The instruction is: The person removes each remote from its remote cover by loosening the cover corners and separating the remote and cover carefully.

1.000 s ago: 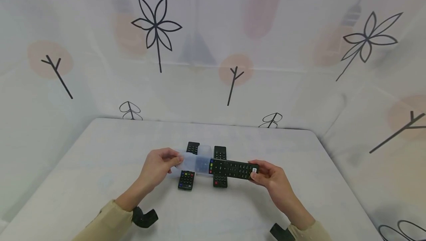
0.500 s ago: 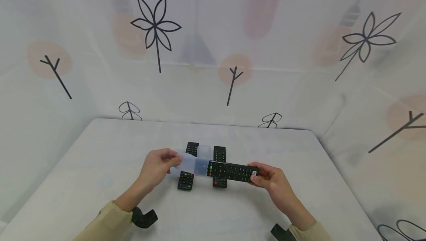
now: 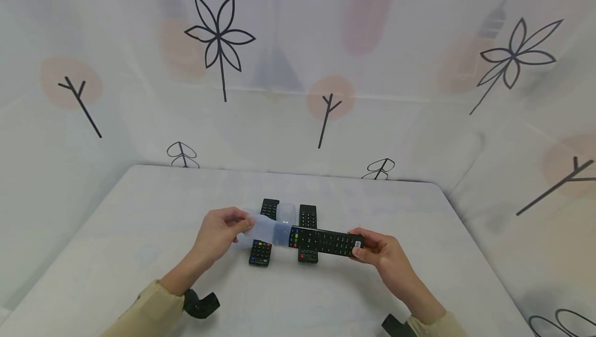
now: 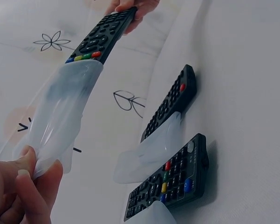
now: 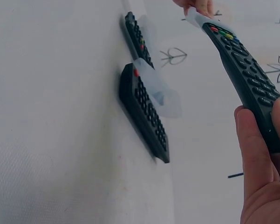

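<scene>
My right hand (image 3: 384, 254) grips one end of a black remote control (image 3: 326, 240), thumb on top and fingers beneath. The remote's other end, with coloured buttons, sits partly inside a translucent silicone sleeve (image 4: 60, 107). Its dark tip shows through the sleeve's mouth. Thumb and fingers of my left hand (image 3: 225, 233) pinch the far end of that sleeve. Both hands hold the pair raised over the table, the remote slanting slightly down to the right in the head view. In the right wrist view, the remote's side (image 5: 237, 79) faces the camera.
Two more black remotes lie on the white table (image 3: 279, 301): a left one (image 3: 259, 254) and a right one (image 3: 308, 215). Another translucent sleeve (image 3: 286, 213) lies between them, and a further sleeve (image 4: 153, 214) shows by the left remote. Patterned cloth (image 3: 279, 135) walls the table's back.
My right hand has lowered slightly, tilting the remote's right end down. The coloured-button end has shifted a little left with the sleeve's mouth. My left hand stays nearly still.
</scene>
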The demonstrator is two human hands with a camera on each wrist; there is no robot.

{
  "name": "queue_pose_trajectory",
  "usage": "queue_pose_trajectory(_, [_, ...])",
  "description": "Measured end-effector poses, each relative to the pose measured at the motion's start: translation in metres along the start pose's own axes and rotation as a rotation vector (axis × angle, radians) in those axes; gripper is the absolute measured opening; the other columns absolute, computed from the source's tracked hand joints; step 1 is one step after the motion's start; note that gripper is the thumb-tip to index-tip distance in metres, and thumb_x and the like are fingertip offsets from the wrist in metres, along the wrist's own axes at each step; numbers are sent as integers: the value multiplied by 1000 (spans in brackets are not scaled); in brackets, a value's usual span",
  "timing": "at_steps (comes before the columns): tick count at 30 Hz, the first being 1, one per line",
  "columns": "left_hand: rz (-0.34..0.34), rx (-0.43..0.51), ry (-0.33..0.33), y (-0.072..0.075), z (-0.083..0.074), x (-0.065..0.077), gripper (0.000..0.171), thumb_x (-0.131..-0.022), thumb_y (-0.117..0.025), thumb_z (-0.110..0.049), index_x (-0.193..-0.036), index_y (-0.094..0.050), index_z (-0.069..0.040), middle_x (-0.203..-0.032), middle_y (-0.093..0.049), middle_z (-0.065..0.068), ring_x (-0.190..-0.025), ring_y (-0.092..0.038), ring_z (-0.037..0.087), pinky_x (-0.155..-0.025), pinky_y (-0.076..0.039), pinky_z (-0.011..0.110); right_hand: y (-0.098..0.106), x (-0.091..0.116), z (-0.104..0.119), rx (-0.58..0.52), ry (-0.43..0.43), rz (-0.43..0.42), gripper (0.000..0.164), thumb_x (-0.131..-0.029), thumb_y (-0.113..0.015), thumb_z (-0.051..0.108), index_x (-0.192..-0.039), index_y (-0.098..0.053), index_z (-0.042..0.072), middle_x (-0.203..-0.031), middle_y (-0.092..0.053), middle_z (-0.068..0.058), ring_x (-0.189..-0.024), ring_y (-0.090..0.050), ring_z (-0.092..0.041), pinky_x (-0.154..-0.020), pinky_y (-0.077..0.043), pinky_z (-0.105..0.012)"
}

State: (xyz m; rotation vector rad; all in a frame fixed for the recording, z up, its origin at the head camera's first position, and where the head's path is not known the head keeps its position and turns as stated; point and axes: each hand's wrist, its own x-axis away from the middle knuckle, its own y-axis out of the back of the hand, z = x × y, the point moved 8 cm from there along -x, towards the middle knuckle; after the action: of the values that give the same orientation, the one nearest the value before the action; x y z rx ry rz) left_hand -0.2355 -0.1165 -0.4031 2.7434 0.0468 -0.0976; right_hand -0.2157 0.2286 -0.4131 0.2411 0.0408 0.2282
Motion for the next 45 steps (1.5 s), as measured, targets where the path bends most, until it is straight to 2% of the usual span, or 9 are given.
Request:
queue_pose_trajectory(5, [-5,-9,0,1,-1,0,6,-90,-73,-9,-96,-74,-7,-84,-71,2,-80,-63,34,-56,-48,29,1,0,1,0,21,15,37,-90,-68,-2,-125,-61,-8,-116,-66,-24,-93,-69,-23,-81,-57,-32])
queue_pose_trajectory(13, [-7,-26,-12,4,-2,-1,6,-90,-74,-11,-95,-74,-8,-84,-71,1,-79,-62,35,-57,-49,30,1,0,1,4,34,25,37,-89,-68,-2,-125,-61,-8,-115,-66,-24,-93,-69,-22,-80,-57,-32])
queue_pose_trajectory(22, [-20,-6,-11,2,3,-2,6,-89,-75,-10,-94,-74,-7,-86,-71,3,-80,-63,35,-55,-49,29,4,1,-3,4,46,37,40,-89,-70,1,-127,-60,-9,-117,-64,-26,-94,-69,-21,-80,-57,-33])
queue_pose_trajectory(36, [-24,-35,-36,-1,3,1,8,-90,-75,-11,-97,-75,-9,-90,-72,2,-82,-65,30,-57,-48,29,9,1,-11,-29,-9,-3,40,-89,-68,-4,-128,-60,-8,-120,-64,-25,-95,-69,-22,-81,-56,-33])
queue_pose_trajectory(45, [-32,-71,-55,1,1,2,10,-91,-73,-11,-100,-75,-8,-91,-72,1,-82,-65,29,-58,-49,28,10,1,-10,-34,-2,-8,40,-90,-65,-4,-130,-58,-8,-121,-63,-26,-97,-70,-23,-82,-56,-33])
